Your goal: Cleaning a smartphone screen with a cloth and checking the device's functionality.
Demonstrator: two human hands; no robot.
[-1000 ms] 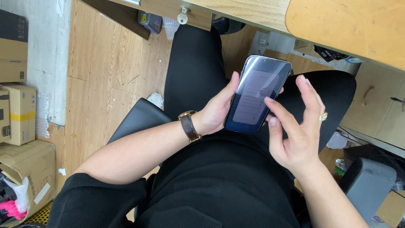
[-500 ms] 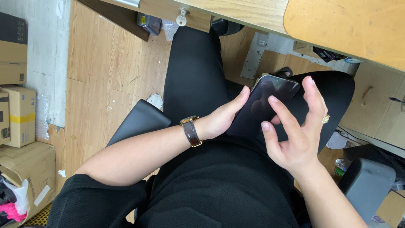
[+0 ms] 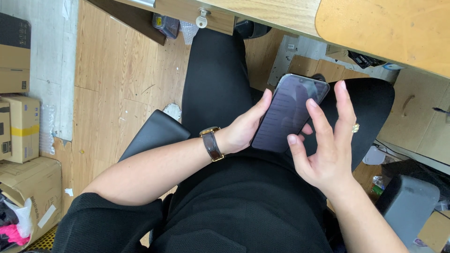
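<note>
I am seated in black clothes, looking down at my lap. My left hand [image 3: 243, 127], with a brown-strapped watch [image 3: 211, 143] on the wrist, grips a dark smartphone [image 3: 287, 112] by its left edge, thumb along the side. The screen faces up and is dim. My right hand [image 3: 326, 140] hovers over the phone's right side with fingers spread, thumb tip close to the lower screen. A ring sits on one finger of that hand.
A wooden desk [image 3: 384, 28] edge runs across the top, with a key in a drawer lock [image 3: 202, 18]. Cardboard boxes [image 3: 21, 126] stack at the left on the wood floor. Black chair armrest [image 3: 152, 133] at left, grey armrest [image 3: 408, 211] at lower right.
The phone dropped lower toward my lap and its lit screen went dim. My right hand stayed over it, fingers spreading wider.
</note>
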